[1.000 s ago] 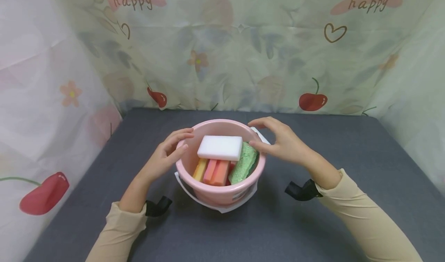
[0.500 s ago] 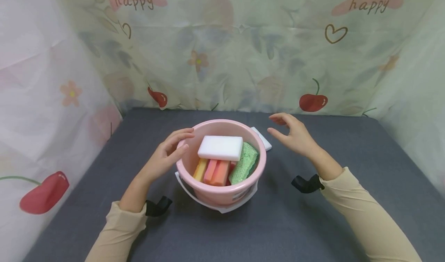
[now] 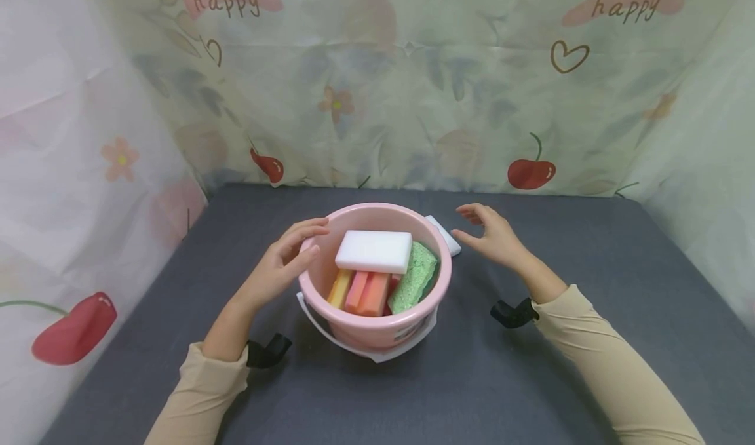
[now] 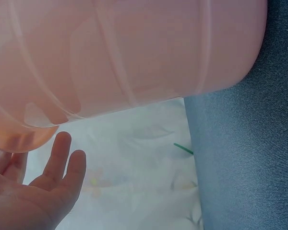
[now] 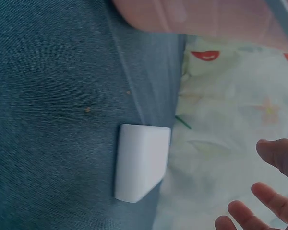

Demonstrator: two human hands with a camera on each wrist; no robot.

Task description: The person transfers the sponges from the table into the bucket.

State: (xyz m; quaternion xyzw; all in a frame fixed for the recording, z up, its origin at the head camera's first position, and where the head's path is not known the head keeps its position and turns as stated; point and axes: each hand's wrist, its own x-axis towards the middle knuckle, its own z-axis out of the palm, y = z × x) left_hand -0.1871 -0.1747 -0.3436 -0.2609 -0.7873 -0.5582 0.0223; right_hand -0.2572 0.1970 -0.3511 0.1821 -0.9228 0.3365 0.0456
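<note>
A pink bucket (image 3: 377, 330) stands on the dark cloth, holding a white sponge (image 3: 374, 251), a green sponge (image 3: 415, 278), a yellow sponge (image 3: 340, 290) and pink-orange sponge pieces (image 3: 369, 293). My left hand (image 3: 280, 259) rests at the bucket's left rim with relaxed fingers. In the left wrist view, two of its fingers (image 4: 62, 153) extend free below the bucket wall. Behind the bucket's right side, another white sponge (image 5: 141, 163) lies on the cloth, partly hidden in the head view. Beside it my right hand (image 3: 497, 238) hovers with spread fingers and holds nothing.
The bucket's white handle (image 3: 377, 355) hangs down at its front. Dark cloth (image 3: 377, 406) covers the table. A printed curtain (image 3: 407, 104) hangs behind and at both sides. Each wrist carries a black strap mount (image 3: 514, 314).
My right hand has drawn away from the bucket's right rim, out to the right, then dipped slightly toward the white sponge on the cloth. The left hand and bucket stay put.
</note>
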